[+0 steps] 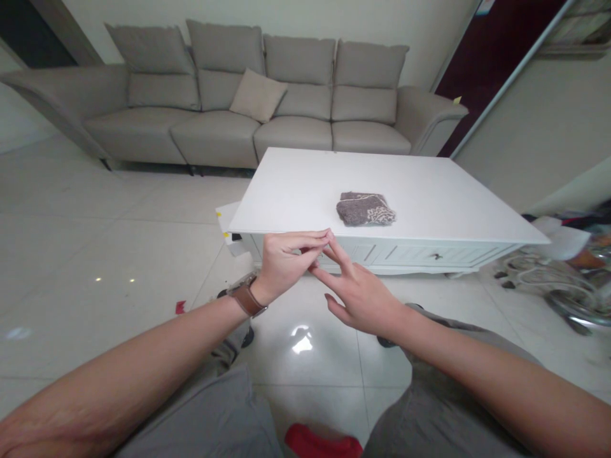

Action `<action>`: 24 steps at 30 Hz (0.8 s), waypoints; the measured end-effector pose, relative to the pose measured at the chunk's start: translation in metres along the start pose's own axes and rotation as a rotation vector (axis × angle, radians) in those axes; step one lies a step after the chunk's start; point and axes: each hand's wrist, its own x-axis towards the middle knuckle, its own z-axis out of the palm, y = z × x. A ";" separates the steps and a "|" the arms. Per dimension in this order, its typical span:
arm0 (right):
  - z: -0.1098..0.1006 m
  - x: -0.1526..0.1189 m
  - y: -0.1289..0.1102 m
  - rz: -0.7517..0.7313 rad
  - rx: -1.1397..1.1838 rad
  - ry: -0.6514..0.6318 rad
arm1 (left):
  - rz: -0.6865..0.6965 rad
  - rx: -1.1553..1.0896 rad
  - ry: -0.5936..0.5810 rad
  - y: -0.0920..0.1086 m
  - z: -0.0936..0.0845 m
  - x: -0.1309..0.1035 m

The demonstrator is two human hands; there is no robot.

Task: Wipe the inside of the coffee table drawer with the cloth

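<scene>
My left hand [287, 261], with a brown-strapped watch [247, 299] at its wrist, reaches forward with fingers stretched out and close together. Its fingertips meet those of my right hand [356, 289], whose fingers are spread and whose thumb stands apart. No object shows between the two hands, which hang in front of the near edge of a white coffee table [296, 191]. Beyond them on the tabletop lies a folded grey-brown knitted piece [358, 210] with a cream pattern at one corner; neither hand touches it.
A long grey sofa [296, 137] with a beige cushion [258, 95] stands behind the table. Red fabric [322, 442] lies low between my legs, and a small red scrap [180, 307] is on the tiled floor. Metal-framed clutter [573, 286] sits at the right.
</scene>
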 end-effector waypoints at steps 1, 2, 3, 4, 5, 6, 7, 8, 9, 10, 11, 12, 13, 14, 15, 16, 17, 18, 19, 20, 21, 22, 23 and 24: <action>0.000 0.000 0.000 0.001 -0.001 -0.002 | 0.000 -0.002 0.000 0.000 0.000 0.000; 0.000 0.000 0.000 0.001 -0.003 -0.004 | -0.005 -0.004 0.001 0.000 0.000 0.000; 0.000 0.000 0.000 0.001 -0.003 -0.006 | -0.012 -0.005 0.001 0.000 0.000 0.000; 0.000 0.000 0.000 0.001 -0.003 -0.009 | -0.021 -0.005 0.001 0.000 0.000 0.000; 0.000 0.000 0.000 0.002 -0.004 -0.012 | -0.028 -0.003 0.001 0.000 0.000 0.000; 0.000 0.000 0.000 0.003 -0.004 -0.015 | -0.033 0.000 0.001 0.000 0.000 0.000; 0.000 0.000 0.001 0.004 -0.004 -0.018 | -0.037 0.001 0.001 0.000 0.000 0.001; 0.000 0.000 0.001 0.005 -0.005 -0.018 | -0.040 0.000 0.000 0.001 -0.001 0.001; 0.000 0.000 0.001 0.005 -0.005 -0.018 | -0.047 -0.005 -0.001 0.001 0.000 0.001; 0.000 0.000 0.001 0.005 -0.007 -0.018 | -0.059 -0.014 -0.003 0.002 0.000 0.001; 0.001 0.000 0.001 0.006 -0.009 -0.019 | -0.077 -0.027 -0.006 0.003 0.000 0.001; 0.001 0.000 0.001 0.007 -0.013 -0.022 | -0.104 -0.044 -0.010 0.004 0.001 0.001; 0.001 0.000 0.001 0.008 -0.018 -0.024 | -0.138 -0.063 -0.012 0.005 0.001 0.000; 0.002 0.000 0.001 0.009 -0.022 -0.026 | -0.176 -0.083 -0.012 0.006 0.002 -0.001; 0.002 0.000 0.002 0.010 -0.027 -0.027 | -0.215 -0.099 -0.010 0.007 0.003 -0.001; 0.003 0.000 0.002 0.010 -0.030 -0.026 | -0.249 -0.111 -0.008 0.008 0.003 -0.002; 0.003 -0.001 0.002 0.011 -0.034 -0.025 | -0.278 -0.118 -0.005 0.009 0.004 -0.002; 0.004 -0.001 0.002 0.011 -0.038 -0.024 | -0.298 -0.121 -0.003 0.010 0.004 -0.002; 0.004 -0.001 0.002 0.011 -0.041 -0.024 | -0.308 -0.123 -0.002 0.010 0.004 -0.002; 0.004 -0.001 0.003 0.011 -0.044 -0.025 | -0.313 -0.125 -0.003 0.011 0.004 -0.002; 0.004 -0.001 0.003 0.010 -0.045 -0.026 | -0.313 -0.127 -0.003 0.011 0.004 -0.002; 0.004 -0.001 0.003 0.009 -0.046 -0.027 | -0.312 -0.130 -0.006 0.010 0.004 -0.001; 0.004 -0.001 0.003 0.006 -0.046 -0.026 | -0.310 -0.132 -0.011 0.010 0.004 -0.002; 0.004 -0.001 0.003 0.003 -0.048 -0.024 | -0.308 -0.131 -0.022 0.010 0.003 -0.002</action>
